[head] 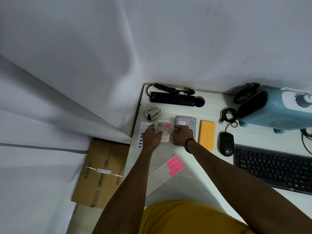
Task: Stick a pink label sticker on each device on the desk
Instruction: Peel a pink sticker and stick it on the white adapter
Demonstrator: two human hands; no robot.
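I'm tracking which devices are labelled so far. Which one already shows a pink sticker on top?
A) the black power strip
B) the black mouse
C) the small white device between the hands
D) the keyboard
C: a pink sticker sits on top of the white device between the left hand and right hand, while the mouse, power strip and keyboard show no pink.

Both bare arms reach from 6 o'clock toward 12, forearms nearly straight and converging. The left hand (151,136) lies palm down, fingers pointing to 12, thumb spread toward 3 o'clock. The right hand (183,135) sits just beside it at 3 o'clock, palm down, fingers curled toward 9, with a dark band round its wrist.
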